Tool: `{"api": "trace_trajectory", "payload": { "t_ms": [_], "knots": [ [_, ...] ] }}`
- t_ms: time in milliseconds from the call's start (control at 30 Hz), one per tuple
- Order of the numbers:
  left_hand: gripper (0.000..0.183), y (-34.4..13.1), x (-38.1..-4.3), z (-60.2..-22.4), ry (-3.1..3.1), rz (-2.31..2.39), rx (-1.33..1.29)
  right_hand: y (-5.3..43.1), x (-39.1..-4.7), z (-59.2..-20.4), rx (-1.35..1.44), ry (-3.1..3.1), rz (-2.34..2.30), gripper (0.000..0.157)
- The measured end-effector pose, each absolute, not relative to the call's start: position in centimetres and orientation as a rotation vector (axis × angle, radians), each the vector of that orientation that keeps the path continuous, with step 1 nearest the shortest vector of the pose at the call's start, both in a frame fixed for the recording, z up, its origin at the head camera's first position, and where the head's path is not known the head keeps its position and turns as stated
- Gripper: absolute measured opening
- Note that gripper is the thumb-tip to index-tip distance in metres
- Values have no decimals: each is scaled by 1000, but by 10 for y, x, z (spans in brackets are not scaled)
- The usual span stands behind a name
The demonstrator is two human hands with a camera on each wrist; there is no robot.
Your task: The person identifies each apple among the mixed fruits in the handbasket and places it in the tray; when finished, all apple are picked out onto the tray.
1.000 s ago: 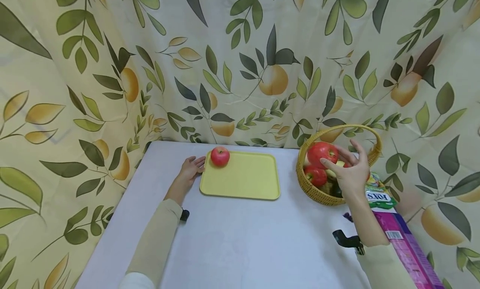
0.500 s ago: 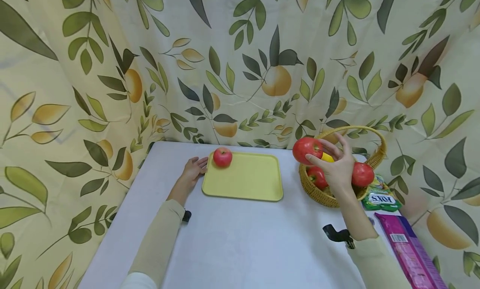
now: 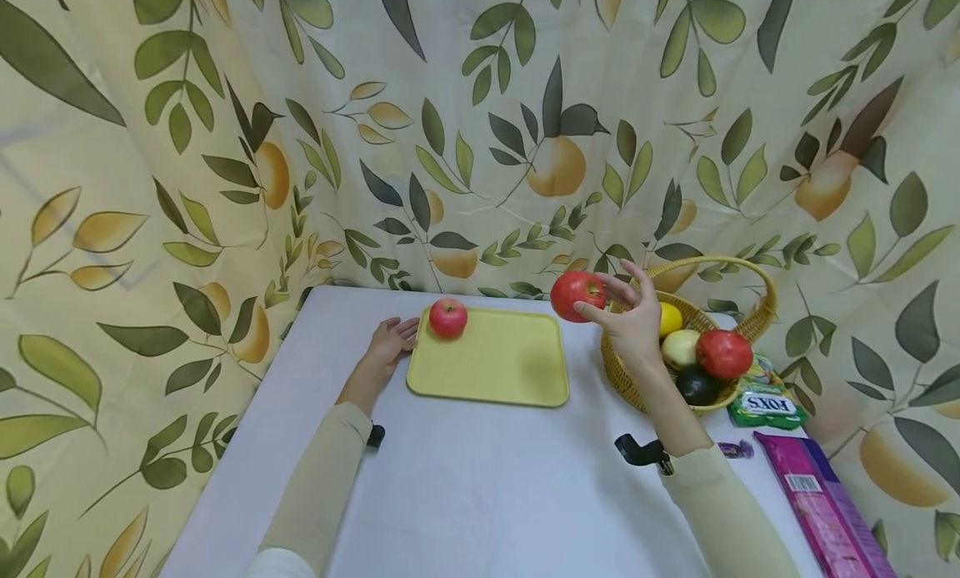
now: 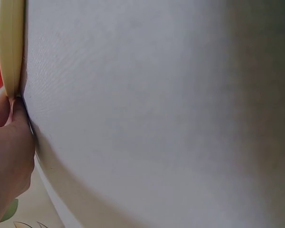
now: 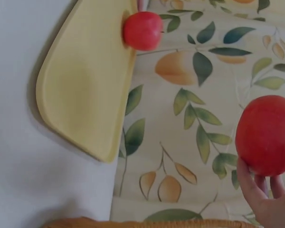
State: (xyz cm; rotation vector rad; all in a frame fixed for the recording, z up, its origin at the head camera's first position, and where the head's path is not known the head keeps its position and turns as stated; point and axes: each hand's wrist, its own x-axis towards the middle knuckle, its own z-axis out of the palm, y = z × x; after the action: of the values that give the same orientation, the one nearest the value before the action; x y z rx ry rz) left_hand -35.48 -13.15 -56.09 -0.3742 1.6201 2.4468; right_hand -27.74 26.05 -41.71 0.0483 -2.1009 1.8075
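Note:
My right hand (image 3: pixel 632 328) holds a red apple (image 3: pixel 576 295) by the fingertips and thumb, raised between the tray and the basket. In the right wrist view this apple (image 5: pixel 267 135) sits in the fingertips. My left hand (image 3: pixel 389 344) is at the left edge of a yellow rectangular tray (image 3: pixel 495 378); in the left wrist view its thumb and finger pinch the tray's rim (image 4: pixel 12 57). A smaller pinkish-red apple (image 3: pixel 448 319) rests in the tray's back left corner, close to the left hand.
Right of the tray stands a wicker basket (image 3: pixel 767 311) with a tall handle, holding a yellow fruit (image 3: pixel 670 319), a pale round one (image 3: pixel 680 349), a red one (image 3: pixel 724 354) and a dark one (image 3: pixel 697 386). Beside it lie a green packet (image 3: pixel 767 407) and a pink-purple packet (image 3: pixel 817 499).
The right hand has lifted the red apple out of the basket and carried it left toward the tray, uncovering more of the basket's fruit. The left hand stays at the tray's edge.

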Motion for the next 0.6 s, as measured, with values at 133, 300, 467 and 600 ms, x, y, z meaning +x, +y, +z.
{"api": "trace_trajectory", "payload": {
  "t_ms": [133, 300, 467, 600],
  "knots": [
    [84, -129, -354, -561, 1630, 2445, -367, 252, -286, -425, 29, -2128, 1816, 91],
    [84, -128, -355, -563, 1636, 2448, -364, 241, -299, -434, -10, -2164, 1855, 92],
    [85, -130, -357, -566, 1646, 2439, -383, 226, -312, -445, 14, -2168, 1904, 93],
    [85, -131, -358, -566, 1656, 2429, -385, 214, -319, -452, 34, -2195, 1890, 95]
  ]
}}
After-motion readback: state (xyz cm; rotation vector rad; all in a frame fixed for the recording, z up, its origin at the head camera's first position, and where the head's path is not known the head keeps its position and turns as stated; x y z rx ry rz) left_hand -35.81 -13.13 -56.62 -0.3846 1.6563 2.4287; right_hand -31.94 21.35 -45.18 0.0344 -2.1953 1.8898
